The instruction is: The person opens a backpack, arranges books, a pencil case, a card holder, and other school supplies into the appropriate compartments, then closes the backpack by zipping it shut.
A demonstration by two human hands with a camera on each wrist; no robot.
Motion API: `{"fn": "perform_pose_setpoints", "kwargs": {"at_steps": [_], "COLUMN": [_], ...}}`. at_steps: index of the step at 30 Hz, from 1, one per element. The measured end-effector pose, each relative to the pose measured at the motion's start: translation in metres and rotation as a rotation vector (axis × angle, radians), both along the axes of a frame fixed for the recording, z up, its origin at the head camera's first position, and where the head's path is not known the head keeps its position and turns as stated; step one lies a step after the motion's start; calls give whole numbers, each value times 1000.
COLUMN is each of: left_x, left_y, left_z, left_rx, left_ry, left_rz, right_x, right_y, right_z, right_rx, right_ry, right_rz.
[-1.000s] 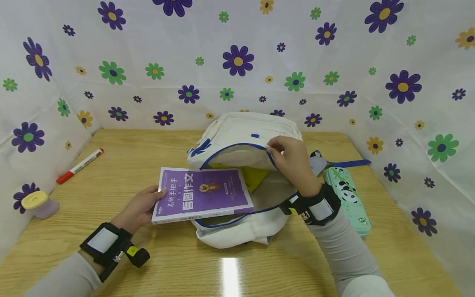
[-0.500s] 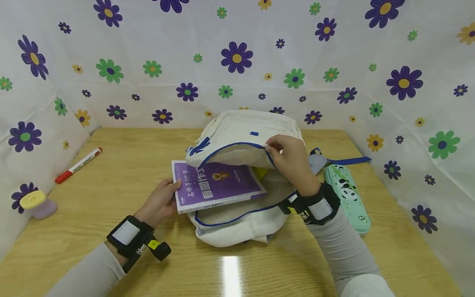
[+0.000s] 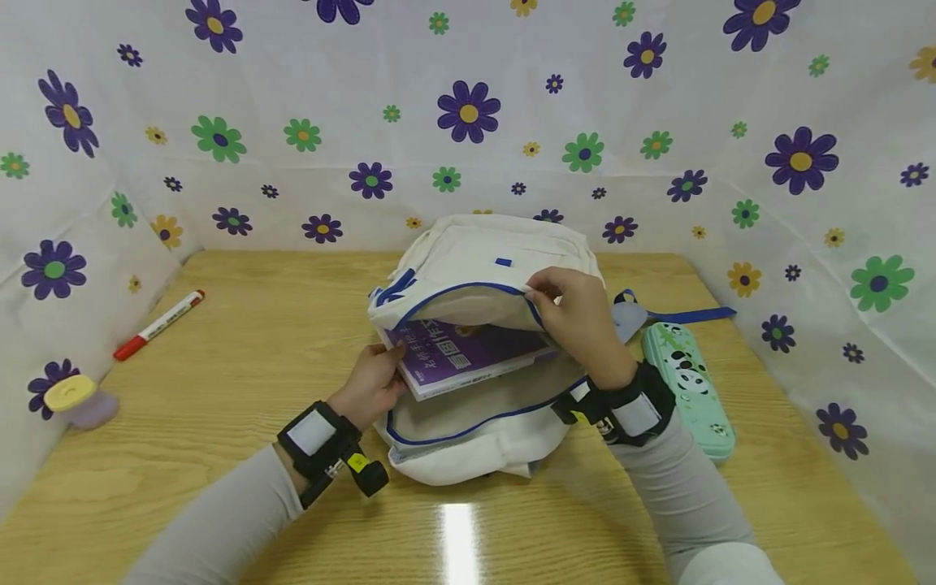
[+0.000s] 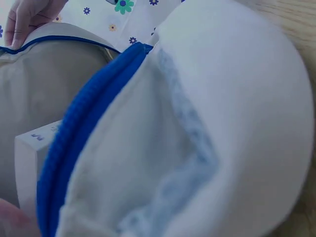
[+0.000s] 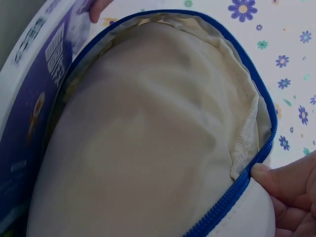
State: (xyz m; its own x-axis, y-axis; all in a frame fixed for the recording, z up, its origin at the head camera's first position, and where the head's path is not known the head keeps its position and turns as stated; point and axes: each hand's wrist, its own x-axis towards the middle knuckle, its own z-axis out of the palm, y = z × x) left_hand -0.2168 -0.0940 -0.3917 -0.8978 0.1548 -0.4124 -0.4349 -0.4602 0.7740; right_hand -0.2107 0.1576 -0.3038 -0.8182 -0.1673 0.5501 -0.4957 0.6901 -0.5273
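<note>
A white backpack point(image 3: 504, 244) with blue zipper edging lies on the table, its main opening facing me. My right hand point(image 3: 578, 317) pinches the upper edge of that opening and holds it raised; the right wrist view shows the thumb on the fabric beside the blue zipper point(image 5: 224, 205). At the left side of the opening, my left hand point(image 3: 371, 382) grips the near-left corner of a purple book point(image 3: 468, 357) with a white border. Most of the book is inside the bag, its far part hidden under the raised flap. In the left wrist view, a white book corner point(image 4: 29, 158) shows behind the zipper.
A green panda pencil case point(image 3: 689, 390) lies to the right of the bag, near a blue strap point(image 3: 691, 315). On the left are a red-capped marker point(image 3: 159, 325) and a small purple container with a yellow lid point(image 3: 80, 400). Flower-patterned cloth surrounds the table.
My left hand has moved right, carrying the purple book from the mouth of the backpack deeper inside. My right hand stays on the opening's edge.
</note>
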Motion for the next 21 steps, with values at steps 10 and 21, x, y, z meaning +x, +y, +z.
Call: {"fn": "perform_pose_setpoints", "kwargs": {"at_steps": [10,21], "left_x": [-22,-91], "left_y": [23,16], "left_z": [0,-78], "left_rx": [77,188], "left_ry": [-10,-25], "left_rz": [34,-112], "right_x": [0,2], "right_y": [0,9], "right_z": [-3,-4], "right_rx": [10,31], "right_ry": [-15,26], "right_rz": [23,9]}}
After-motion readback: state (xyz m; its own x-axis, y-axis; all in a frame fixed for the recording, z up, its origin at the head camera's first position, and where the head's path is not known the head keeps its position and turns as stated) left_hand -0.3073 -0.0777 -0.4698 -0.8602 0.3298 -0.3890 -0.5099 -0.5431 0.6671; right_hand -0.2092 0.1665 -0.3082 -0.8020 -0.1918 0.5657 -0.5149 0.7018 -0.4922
